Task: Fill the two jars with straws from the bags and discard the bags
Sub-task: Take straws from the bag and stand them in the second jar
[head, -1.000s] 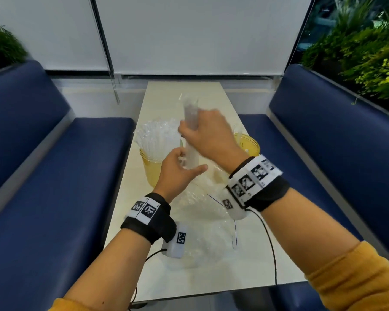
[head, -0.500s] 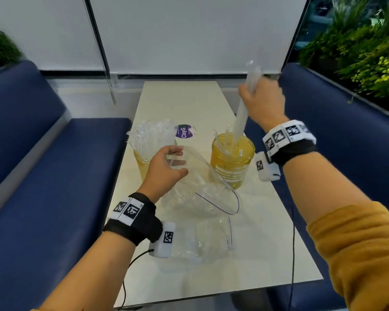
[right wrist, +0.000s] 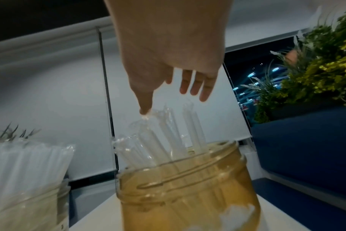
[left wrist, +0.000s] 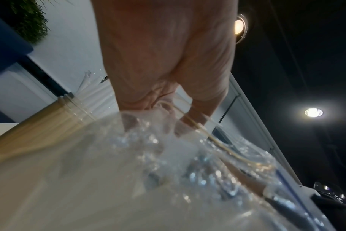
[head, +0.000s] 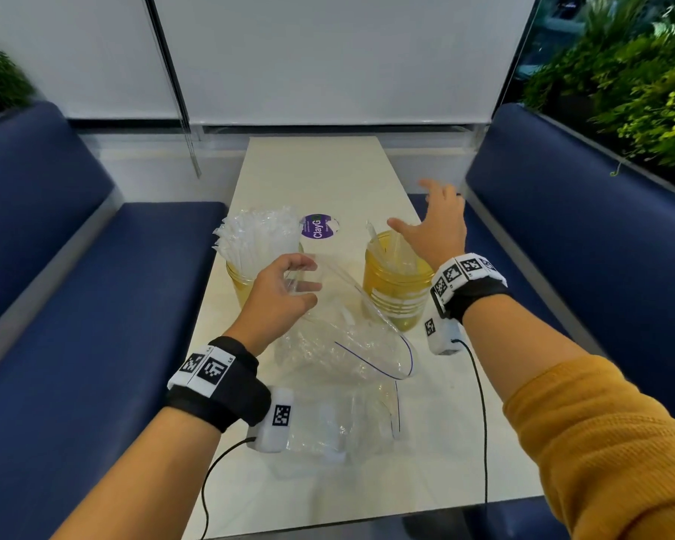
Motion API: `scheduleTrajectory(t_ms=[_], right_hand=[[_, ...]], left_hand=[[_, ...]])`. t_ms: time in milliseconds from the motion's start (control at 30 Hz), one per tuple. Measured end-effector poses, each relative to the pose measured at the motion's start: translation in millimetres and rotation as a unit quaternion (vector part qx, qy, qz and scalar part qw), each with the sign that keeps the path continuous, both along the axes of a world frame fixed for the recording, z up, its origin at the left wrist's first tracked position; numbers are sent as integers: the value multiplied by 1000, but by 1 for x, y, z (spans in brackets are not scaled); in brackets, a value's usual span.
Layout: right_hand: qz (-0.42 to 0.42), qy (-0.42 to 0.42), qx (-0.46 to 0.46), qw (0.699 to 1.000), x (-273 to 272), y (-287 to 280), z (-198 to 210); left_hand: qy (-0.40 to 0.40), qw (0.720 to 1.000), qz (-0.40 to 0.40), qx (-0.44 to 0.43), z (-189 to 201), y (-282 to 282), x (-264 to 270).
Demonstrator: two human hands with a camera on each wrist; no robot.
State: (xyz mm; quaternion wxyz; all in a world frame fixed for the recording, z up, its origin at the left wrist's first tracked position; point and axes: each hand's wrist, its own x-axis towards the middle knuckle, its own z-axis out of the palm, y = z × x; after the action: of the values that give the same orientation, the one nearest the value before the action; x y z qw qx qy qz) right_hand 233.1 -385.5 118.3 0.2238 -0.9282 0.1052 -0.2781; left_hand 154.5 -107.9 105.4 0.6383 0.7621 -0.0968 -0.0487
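Two amber jars stand on the white table (head: 320, 177). The left jar (head: 239, 282) is packed with wrapped clear straws (head: 258, 239). The right jar (head: 396, 294) (right wrist: 190, 192) holds a few straws (right wrist: 168, 139). My right hand (head: 431, 224) (right wrist: 174, 87) hovers just above that jar with fingers spread and nothing in it. My left hand (head: 285, 294) (left wrist: 164, 109) grips the mouth of a clear zip bag (head: 351, 341) (left wrist: 168, 164), held open between the jars. A second clear bag (head: 340, 422) lies flat near the table's front edge.
A round purple sticker (head: 319, 226) lies on the table behind the jars. Blue bench seats (head: 75, 305) flank the table on both sides. Green plants (head: 624, 79) stand behind the right bench. White blinds (head: 328, 52) close off the far end.
My right hand carried a bundle of straws from the bag to the right jar, dropped them in and opened. My left hand kept hold of the bag's mouth.
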Motion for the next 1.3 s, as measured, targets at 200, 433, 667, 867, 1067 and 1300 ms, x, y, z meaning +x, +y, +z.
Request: scheduleTrajectory(t_ms=[200,433,667,867,1067,1300], right_hand=[[116,169,-184,961,6,9,-13],[77,87,-253,960,-31,42,33],[242,257,-188,916,-112,112,63],[168,465,-309,813,-120,123,29],[145,510,-302,792,-116,122,11],[167,485,-300,805,-121,119,8]], left_hand=[[8,1000,-18,5,3,-3,2],[13,999,-35,-7,4,-6,-2],[9,998,-58,-2,7,-6,-5],[3,997,-75,19,11,-6,-11],[-2,996,-87,24,9,-8,-16],[0,996,-92,22,7,-9,-17]])
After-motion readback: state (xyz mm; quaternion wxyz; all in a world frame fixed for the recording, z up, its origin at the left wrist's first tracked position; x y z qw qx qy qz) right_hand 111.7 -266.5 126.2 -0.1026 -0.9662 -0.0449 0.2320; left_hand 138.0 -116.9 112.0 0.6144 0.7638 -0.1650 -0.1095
